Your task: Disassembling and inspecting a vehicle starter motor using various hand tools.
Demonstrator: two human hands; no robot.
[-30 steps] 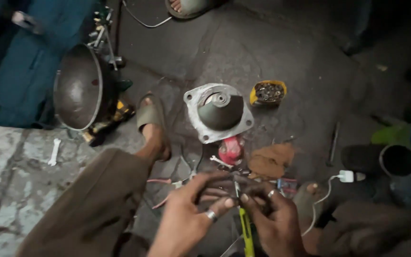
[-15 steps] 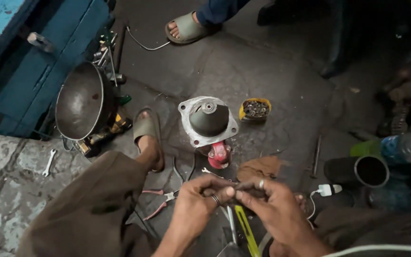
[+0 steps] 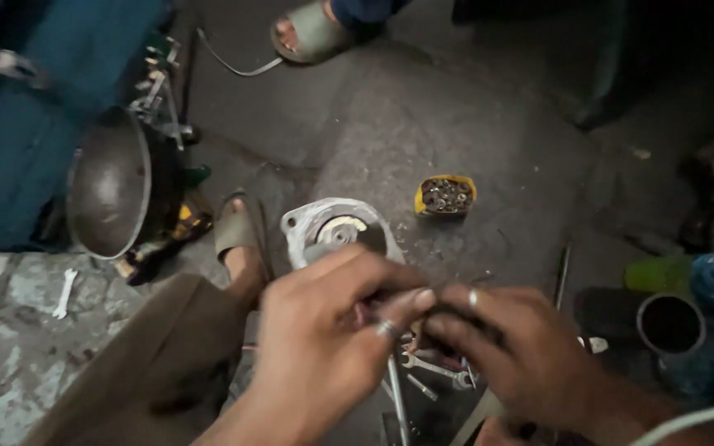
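Head view, close, probably steeply downward.

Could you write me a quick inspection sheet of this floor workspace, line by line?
Surface: dark concrete floor, cracked pale slab at left.
Job's things: small dark part pinched between both hands, too blurred to identify.
Clutter: grey metal housing, yellow tub of bolts, spanner, round metal dish, small wrench.
Grippers: left hand and right hand closed on the part.
Cables: white wire near a sandalled foot.
Surroundings: blue cabinet, dark pipe.
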